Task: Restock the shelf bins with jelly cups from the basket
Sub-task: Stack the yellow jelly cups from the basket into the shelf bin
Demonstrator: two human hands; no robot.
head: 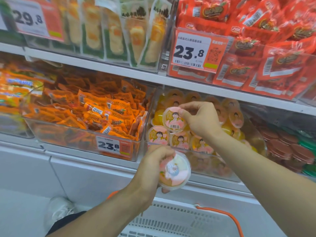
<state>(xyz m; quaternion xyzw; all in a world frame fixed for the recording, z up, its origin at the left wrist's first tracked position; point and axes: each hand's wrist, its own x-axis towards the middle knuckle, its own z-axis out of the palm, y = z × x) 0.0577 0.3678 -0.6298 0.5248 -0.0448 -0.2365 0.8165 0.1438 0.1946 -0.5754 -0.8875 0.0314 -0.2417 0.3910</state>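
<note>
My right hand (199,118) pinches a jelly cup (173,119) with a pink cartoon lid, held tilted over the front of the clear jelly bin (253,139) on the lower shelf. Several more jelly cups (159,135) lie in that bin. Below the bin's front edge, my left hand (153,165) grips another jelly cup (174,170), its lid blurred. The white basket (172,219) with an orange handle sits at the bottom of the view, under my arms.
A clear bin of orange snack packets (89,115) with a 23.8 price tag stands left of the jelly bin. Red packets (256,48) and pale packets (116,29) fill the shelf above. Dark red cups (287,147) lie to the right. My shoe (59,211) shows lower left.
</note>
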